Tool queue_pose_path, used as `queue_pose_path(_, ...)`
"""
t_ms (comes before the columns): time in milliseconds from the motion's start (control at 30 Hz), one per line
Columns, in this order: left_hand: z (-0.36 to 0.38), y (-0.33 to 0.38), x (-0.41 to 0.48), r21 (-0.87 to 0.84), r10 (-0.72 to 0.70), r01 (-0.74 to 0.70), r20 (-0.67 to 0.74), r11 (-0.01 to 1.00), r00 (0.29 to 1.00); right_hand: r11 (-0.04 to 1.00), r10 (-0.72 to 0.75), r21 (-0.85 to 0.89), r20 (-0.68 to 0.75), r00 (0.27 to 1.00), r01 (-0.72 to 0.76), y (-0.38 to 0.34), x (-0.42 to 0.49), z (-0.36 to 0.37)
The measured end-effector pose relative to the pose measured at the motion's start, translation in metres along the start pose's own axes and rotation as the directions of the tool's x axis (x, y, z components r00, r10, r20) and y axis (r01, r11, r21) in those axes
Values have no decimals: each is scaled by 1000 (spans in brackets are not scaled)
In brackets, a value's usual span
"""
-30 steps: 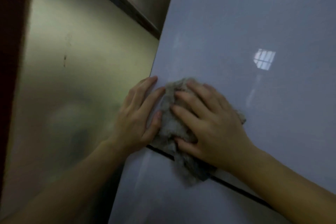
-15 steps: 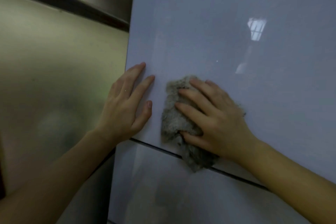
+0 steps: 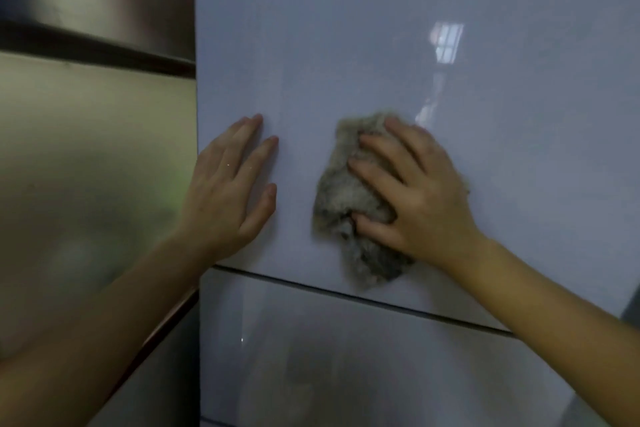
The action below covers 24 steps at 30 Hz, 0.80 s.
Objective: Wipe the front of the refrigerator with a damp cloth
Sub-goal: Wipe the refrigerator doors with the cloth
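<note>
Steel panel (image 3: 86, 156) at far left, not touched. Left hand (image 3: 228, 191) lies flat and spread on the fridge door (image 3: 346, 45) near its left edge, holding nothing, prob. bracing. Cloth (image 3: 346, 198) is just right of it, bunched above the door seam (image 3: 311, 288). Right hand (image 3: 415, 194) presses it w/ fingers splayed, palm on top. Cloth looks soft, light, limp; glossy door likely slippery, so pin it under the palm, not by a corner.

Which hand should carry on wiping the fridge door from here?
The right hand, probably: it presses the cloth flat on the refrigerator door. The left hand lies bare on the door by its left edge, apart from the cloth.
</note>
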<state>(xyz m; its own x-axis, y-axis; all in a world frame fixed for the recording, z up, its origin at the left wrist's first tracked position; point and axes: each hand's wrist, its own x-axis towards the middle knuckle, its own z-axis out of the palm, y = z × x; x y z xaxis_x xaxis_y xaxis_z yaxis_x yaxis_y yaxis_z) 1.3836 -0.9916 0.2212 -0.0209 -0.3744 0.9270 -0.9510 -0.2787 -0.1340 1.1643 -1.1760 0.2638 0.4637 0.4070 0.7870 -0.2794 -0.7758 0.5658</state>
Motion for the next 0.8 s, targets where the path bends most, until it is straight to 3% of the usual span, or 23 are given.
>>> queue_pose_path(100,-2,-2,5,-9,-27,27,0,1000,1000,996,88,-13,-38,995,-88,11,22,-7)
queue_pose_path(167,0,1,5,-13,-38,38,3,999,999,998,66,-5,5,998,-66,-1,15,-2)
queue_pose_path(300,2,8,5,-14,-39,39,-5,999,999,980,-198,53,190,962,191,-33,-39,14)
queue_pose_path(400,2,12,10,-32,-31,31,-16,999,999,958,-288,73,203,936,279,-19,-53,6)
queue_pose_path(533,3,20,19,-62,-34,32,-33,998,999,997,-53,-52,65,996,56,31,-31,-25)
queue_pose_path(633,8,32,26,-29,16,-16,-32,999,999,995,67,-73,-6,998,-67,44,-29,-34)
queue_pose_path(800,22,54,24,2,112,-112,-59,994,992,980,-199,24,226,954,199,8,-102,-19)
